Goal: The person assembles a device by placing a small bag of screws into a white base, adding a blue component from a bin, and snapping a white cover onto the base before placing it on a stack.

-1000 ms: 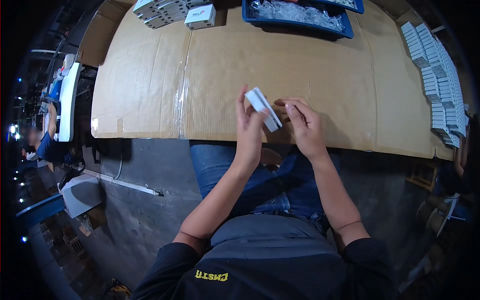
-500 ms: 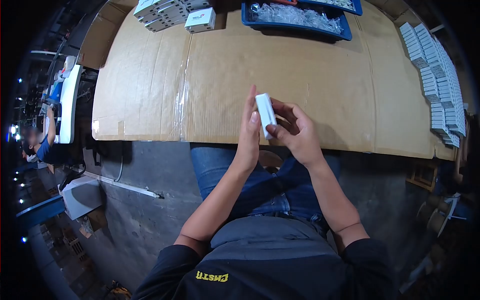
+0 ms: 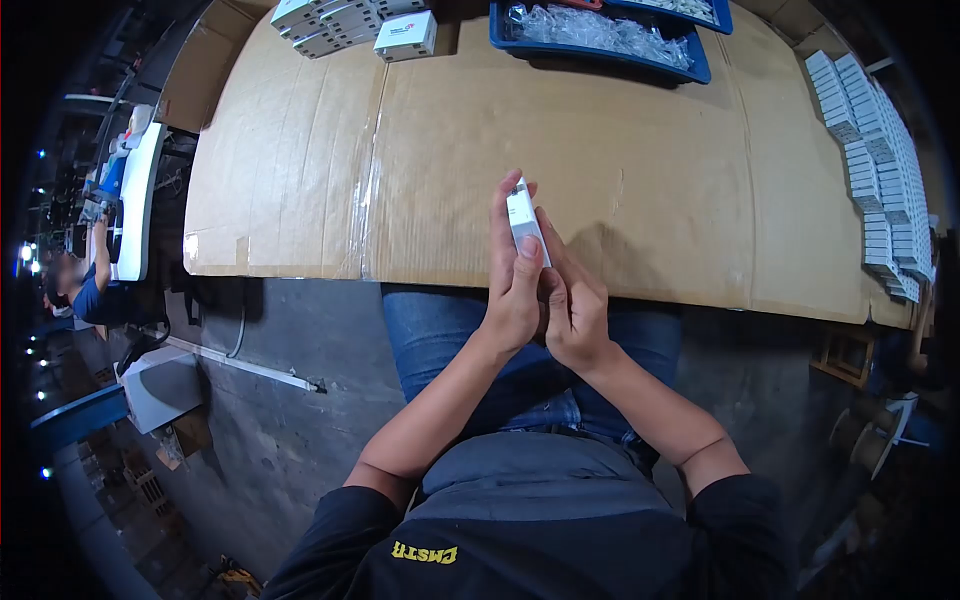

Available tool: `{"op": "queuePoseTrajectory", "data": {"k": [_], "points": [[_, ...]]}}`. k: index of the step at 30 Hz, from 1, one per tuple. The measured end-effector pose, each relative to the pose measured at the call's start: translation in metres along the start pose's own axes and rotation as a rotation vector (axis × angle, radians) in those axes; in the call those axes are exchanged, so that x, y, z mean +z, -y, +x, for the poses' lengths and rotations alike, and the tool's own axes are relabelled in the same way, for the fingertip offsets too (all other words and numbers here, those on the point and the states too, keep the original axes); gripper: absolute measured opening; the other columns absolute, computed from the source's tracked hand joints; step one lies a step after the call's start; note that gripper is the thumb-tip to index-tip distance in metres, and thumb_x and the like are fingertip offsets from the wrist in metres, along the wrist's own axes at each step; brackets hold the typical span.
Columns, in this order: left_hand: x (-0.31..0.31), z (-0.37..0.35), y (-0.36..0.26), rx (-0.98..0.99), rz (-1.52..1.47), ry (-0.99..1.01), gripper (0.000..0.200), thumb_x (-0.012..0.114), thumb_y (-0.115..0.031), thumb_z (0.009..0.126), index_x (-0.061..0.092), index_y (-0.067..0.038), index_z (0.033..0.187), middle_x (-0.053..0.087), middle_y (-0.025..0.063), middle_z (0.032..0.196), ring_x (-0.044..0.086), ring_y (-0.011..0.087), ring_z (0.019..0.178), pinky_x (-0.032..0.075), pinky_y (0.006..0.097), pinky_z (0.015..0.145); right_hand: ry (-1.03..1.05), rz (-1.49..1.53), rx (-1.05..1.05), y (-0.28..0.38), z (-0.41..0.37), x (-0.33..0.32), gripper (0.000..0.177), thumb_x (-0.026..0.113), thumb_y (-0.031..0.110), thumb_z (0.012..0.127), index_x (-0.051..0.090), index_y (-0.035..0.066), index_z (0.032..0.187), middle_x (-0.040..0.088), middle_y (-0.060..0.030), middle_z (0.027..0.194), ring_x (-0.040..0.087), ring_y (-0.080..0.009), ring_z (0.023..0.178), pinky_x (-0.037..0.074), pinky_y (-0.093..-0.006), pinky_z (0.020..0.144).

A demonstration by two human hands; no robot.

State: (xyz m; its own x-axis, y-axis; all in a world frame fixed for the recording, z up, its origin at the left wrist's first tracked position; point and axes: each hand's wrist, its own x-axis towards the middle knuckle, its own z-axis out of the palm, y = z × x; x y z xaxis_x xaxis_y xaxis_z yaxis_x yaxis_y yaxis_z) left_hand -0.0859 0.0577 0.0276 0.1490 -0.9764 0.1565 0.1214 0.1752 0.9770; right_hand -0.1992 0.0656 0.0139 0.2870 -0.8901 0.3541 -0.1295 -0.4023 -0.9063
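A small white box (image 3: 519,208), narrow and with faint print on it, stands tilted between my hands above the front edge of the cardboard-covered table. My left hand (image 3: 514,296) is closed around it, the thumb pressed on the near face and the fingers along its left side. Against the box's right side and lower end rests my right hand (image 3: 577,312), its fingers stretched behind the box. The right fingertips are partly hidden, and the lower part of the box is covered by the left thumb and palm.
Stacked white boxes (image 3: 340,22) stand at the back left, with one single box (image 3: 406,37) beside them. A blue tray (image 3: 600,62) at the back holds clear plastic pieces. Tall stacks of white boxes (image 3: 872,150) line the right edge. A co-worker (image 3: 92,285) sits far left.
The box has turned so that a printed face shows. My left thumb has moved onto it, and my right hand has come lower and closer to the left hand.
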Motion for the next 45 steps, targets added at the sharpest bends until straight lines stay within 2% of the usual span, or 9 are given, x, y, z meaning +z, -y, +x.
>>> {"op": "queuePoseTrajectory", "data": {"k": [13, 18, 21, 25, 28, 30, 38, 42, 45], "points": [[-0.004, -0.007, 0.011, 0.043, -0.035, -0.015, 0.087, 0.048, -0.059, 0.104, 0.015, -0.004, 0.164, 0.03, 0.0253, 0.158, 0.029, 0.0336, 0.149, 0.021, 0.0476, 0.123, -0.02, 0.062, 0.032, 0.003, -0.001, 0.006, 0.048, 0.041, 0.017, 0.112, 0.045, -0.004, 0.154, 0.047, -0.0271, 0.157, 0.065, -0.0365, 0.127, 0.053, -0.0384, 0.102], [-0.016, 0.0, 0.006, 0.024, 0.011, 0.037, 0.095, 0.058, -0.052, 0.098, 0.011, -0.004, 0.165, 0.025, 0.0238, 0.165, 0.025, 0.0355, 0.153, 0.017, 0.0498, 0.125, -0.082, 0.451, 0.412, 0.004, 0.02, -0.005, 0.063, 0.038, 0.05, 0.113, 0.056, -0.004, 0.14, 0.06, -0.0158, 0.142, 0.052, -0.0237, 0.137, 0.046, -0.0364, 0.107], [-0.015, -0.002, 0.013, 0.119, 0.053, 0.09, 0.103, 0.062, -0.054, 0.095, 0.008, 0.0, 0.165, 0.025, 0.0261, 0.164, 0.025, 0.0367, 0.153, 0.016, 0.0506, 0.125, 0.034, 0.684, 0.704, 0.025, 0.036, -0.023, 0.054, 0.05, 0.043, 0.111, 0.058, -0.002, 0.139, 0.065, -0.0126, 0.132, 0.061, -0.0183, 0.122, 0.049, -0.0335, 0.103], [-0.018, 0.002, 0.016, 0.146, 0.099, 0.113, 0.118, 0.065, -0.065, 0.09, 0.003, 0.002, 0.165, 0.026, 0.0287, 0.161, 0.028, 0.0386, 0.152, 0.018, 0.0513, 0.125, -0.009, 0.705, 0.674, 0.025, 0.031, -0.018, 0.047, 0.064, 0.024, 0.106, 0.054, -0.004, 0.142, 0.066, -0.0124, 0.132, 0.062, -0.0165, 0.119, 0.05, -0.032, 0.102], [-0.015, -0.003, 0.025, 0.116, 0.181, -0.006, 0.116, 0.059, -0.078, 0.088, 0.023, 0.005, 0.16, 0.039, 0.0269, 0.153, 0.043, 0.0374, 0.14, 0.032, 0.0494, 0.118, -0.096, 0.778, 0.637, 0.026, 0.025, -0.001, 0.053, 0.069, 0.014, 0.103, 0.048, -0.006, 0.146, 0.064, -0.0136, 0.136, 0.063, -0.0171, 0.12, 0.053, -0.0309, 0.1], [-0.014, -0.003, 0.034, 0.208, 0.281, -0.1, 0.109, 0.051, -0.083, 0.089, 0.042, 0.008, 0.149, 0.051, 0.025, 0.139, 0.052, 0.0353, 0.129, 0.041, 0.0473, 0.109, -0.133, 0.711, 0.626, 0.033, 0.024, 0.007, 0.053, 0.069, 0.015, 0.103, 0.047, -0.006, 0.146, 0.063, -0.014, 0.137, 0.063, -0.0171, 0.12, 0.054, -0.0303, 0.098], [-0.014, -0.011, 0.031, 0.273, 0.235, -0.18, 0.09, 0.04, -0.069, 0.099, 0.049, 0.013, 0.135, 0.057, 0.0267, 0.128, 0.06, 0.0354, 0.118, 0.047, 0.0446, 0.102, -0.061, 0.424, 0.57, 0.044, 0.007, 0.009, 0.05, 0.061, 0.024, 0.108, 0.052, -0.006, 0.148, 0.071, -0.0137, 0.121, 0.064, -0.0091, 0.103, 0.054, -0.0251, 0.085], [-0.009, -0.007, 0.03, 0.316, 0.214, -0.204, 0.085, 0.037, -0.064, 0.1, 0.051, 0.014, 0.133, 0.06, 0.0272, 0.123, 0.061, 0.0361, 0.114, 0.048, 0.0445, 0.1, -0.159, 0.409, 0.493, 0.053, 0.008, 0.014, 0.038, 0.054, 0.029, 0.112, 0.063, 0.0, 0.09, 0.06, 0.0016, 0.079, 0.051, -0.0041, 0.075, 0.042, -0.0251, 0.065], [-0.009, -0.009, 0.027, 0.312, 0.224, -0.195, 0.086, 0.035, -0.064, 0.099, 0.05, 0.013, 0.134, 0.059, 0.0261, 0.124, 0.061, 0.0349, 0.115, 0.047, 0.0443, 0.102, -0.143, 0.357, 0.471, 0.051, 0.006, 0.013, 0.034, 0.05, 0.029, 0.113, 0.063, -0.002, 0.104, 0.064, -0.0017, 0.088, 0.054, -0.0057, 0.082, 0.045, -0.0253, 0.071]]}}
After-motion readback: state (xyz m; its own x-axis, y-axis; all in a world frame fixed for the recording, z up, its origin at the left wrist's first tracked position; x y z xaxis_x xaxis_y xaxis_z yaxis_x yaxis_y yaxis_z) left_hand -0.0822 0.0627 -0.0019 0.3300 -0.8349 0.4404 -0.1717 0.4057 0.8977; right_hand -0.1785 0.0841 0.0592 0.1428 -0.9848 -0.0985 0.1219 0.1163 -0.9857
